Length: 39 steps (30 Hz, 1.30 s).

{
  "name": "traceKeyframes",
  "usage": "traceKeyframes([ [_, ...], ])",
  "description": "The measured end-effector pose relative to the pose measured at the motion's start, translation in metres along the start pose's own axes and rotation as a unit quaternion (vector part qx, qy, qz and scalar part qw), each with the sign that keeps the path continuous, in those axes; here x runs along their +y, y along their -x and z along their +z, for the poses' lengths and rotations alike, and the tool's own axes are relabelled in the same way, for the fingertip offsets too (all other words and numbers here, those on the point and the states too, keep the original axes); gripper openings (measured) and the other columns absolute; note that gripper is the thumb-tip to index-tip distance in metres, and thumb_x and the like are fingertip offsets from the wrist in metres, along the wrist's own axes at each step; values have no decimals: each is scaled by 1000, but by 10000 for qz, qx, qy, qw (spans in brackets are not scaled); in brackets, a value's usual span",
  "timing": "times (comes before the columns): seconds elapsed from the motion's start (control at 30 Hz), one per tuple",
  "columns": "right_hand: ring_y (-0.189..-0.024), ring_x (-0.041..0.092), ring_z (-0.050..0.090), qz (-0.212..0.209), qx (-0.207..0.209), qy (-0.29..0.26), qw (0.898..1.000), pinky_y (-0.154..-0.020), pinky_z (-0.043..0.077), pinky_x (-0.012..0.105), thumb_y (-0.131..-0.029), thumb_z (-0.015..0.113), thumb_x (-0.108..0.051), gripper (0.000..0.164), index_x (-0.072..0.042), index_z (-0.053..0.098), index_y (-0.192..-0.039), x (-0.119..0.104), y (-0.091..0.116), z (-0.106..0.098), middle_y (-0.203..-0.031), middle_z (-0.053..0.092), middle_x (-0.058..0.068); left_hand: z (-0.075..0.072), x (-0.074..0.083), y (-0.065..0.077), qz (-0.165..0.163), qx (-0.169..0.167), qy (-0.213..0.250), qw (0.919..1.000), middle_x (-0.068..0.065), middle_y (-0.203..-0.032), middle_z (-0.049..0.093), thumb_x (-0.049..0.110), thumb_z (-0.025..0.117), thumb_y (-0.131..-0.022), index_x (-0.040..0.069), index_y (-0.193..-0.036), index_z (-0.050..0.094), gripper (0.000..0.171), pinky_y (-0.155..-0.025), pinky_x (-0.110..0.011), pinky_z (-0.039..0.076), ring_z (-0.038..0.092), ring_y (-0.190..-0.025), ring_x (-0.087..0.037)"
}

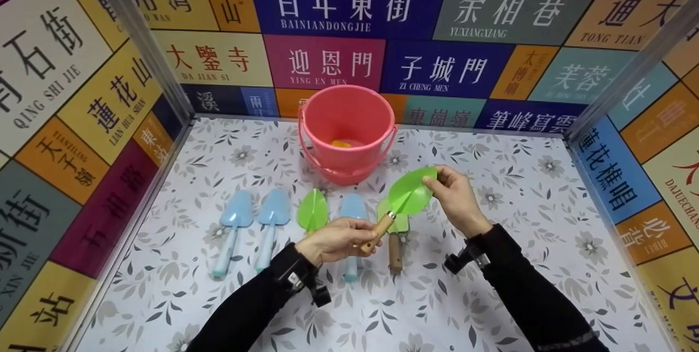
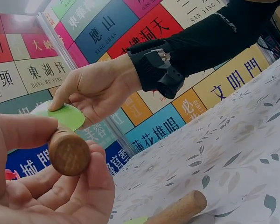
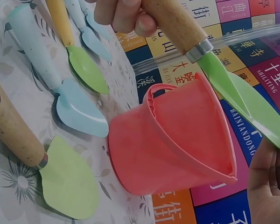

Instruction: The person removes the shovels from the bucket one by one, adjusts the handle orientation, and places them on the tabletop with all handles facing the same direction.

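Both hands hold one green hand trowel (image 1: 412, 191) above the table. My left hand (image 1: 339, 238) grips its wooden handle (image 2: 70, 154), while my right hand (image 1: 456, 196) pinches the blade near its tip. Under it lies another trowel (image 3: 67, 182), light green with a wooden handle. To the left lie a blue trowel (image 3: 81, 112), partly covered by my left hand in the head view, and a green trowel (image 1: 313, 209) whose yellow handle (image 3: 60, 21) shows in the right wrist view. Farther left are two more blue trowels, one (image 1: 274, 207) beside the other (image 1: 237, 209).
A red bucket (image 1: 347, 123) stands behind the trowels, its handle lowered toward the front, with something yellow (image 1: 341, 144) at the bottom. The tabletop (image 1: 524, 297) has a leaf-print cover. Panels with coloured name blocks (image 1: 327, 57) wall in the back and both sides.
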State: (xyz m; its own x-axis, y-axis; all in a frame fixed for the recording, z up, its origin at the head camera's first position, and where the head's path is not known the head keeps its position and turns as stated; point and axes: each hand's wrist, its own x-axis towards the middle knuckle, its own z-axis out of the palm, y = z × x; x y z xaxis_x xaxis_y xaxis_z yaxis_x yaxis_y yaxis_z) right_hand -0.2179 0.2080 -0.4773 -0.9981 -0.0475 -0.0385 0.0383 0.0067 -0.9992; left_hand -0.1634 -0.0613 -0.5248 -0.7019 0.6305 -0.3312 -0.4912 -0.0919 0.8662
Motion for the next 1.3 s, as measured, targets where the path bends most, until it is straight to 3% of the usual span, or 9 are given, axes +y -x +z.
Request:
traceKeyframes([
  [0.23,-82,4,69,-13,-91,26,10000,-80,61,17,-107,60,7,14,-2,70,-107,-6,1,-1,-90,72,-8,1,1,0,148,-10,-162,9998,2,-101,70,-3,52,-112,-21,-153,49,45,-90,-22,60,68,-92,-7],
  [0.47,-89,4,67,-334,45,-158,9993,-84,60,17,-107,58,8,15,1,68,-116,-16,3,-2,-96,71,-8,10,7,2,872,294,-527,9944,-1,-107,72,-6,58,-109,-24,-146,53,41,-83,-17,59,66,-88,-4],
  [0.53,-92,4,67,-514,89,-399,9978,-86,60,18,-107,55,8,18,2,65,-121,-18,4,-3,-101,70,-7,15,10,3,1143,538,-760,9891,-3,-108,74,-6,61,-108,-24,-144,55,40,-82,-17,59,68,-88,-3],
  [0.67,-94,6,69,-610,107,-1060,9924,-88,62,19,-108,52,9,20,0,63,-122,-14,7,-5,-104,70,-3,21,15,2,1729,1081,-1471,9679,-23,-114,76,-3,66,-107,-19,-142,61,39,-84,-19,59,69,-91,-4],
  [0.77,-94,8,71,-362,195,-1188,9921,-89,62,20,-109,53,7,18,-1,64,-120,-5,12,-5,-102,70,-1,25,16,0,2096,1520,-1962,9458,-34,-120,74,0,70,-106,-16,-139,65,38,-85,-20,60,69,-94,-5],
  [0.93,-95,9,69,179,302,-1091,9934,-89,61,20,-111,53,4,14,2,62,-122,7,24,4,-103,68,0,36,12,-7,2477,2104,-2229,9191,-33,-116,76,2,75,-102,-15,-136,68,38,-86,-19,59,67,-94,-6],
  [1.07,-96,9,67,473,277,-1190,9914,-89,60,20,-114,52,0,14,2,60,-125,14,32,13,-105,66,0,47,8,-14,2571,2354,-2053,9145,-33,-116,75,3,77,-102,-15,-135,68,39,-86,-19,59,65,-93,-7],
  [1.3,-94,9,66,594,240,-1517,9863,-87,58,21,-113,53,-1,13,-1,61,-123,17,40,30,-105,67,-1,63,-3,-27,2551,2519,-1881,9144,-31,-117,76,5,77,-103,-13,-136,68,38,-86,-19,58,64,-93,-7],
])
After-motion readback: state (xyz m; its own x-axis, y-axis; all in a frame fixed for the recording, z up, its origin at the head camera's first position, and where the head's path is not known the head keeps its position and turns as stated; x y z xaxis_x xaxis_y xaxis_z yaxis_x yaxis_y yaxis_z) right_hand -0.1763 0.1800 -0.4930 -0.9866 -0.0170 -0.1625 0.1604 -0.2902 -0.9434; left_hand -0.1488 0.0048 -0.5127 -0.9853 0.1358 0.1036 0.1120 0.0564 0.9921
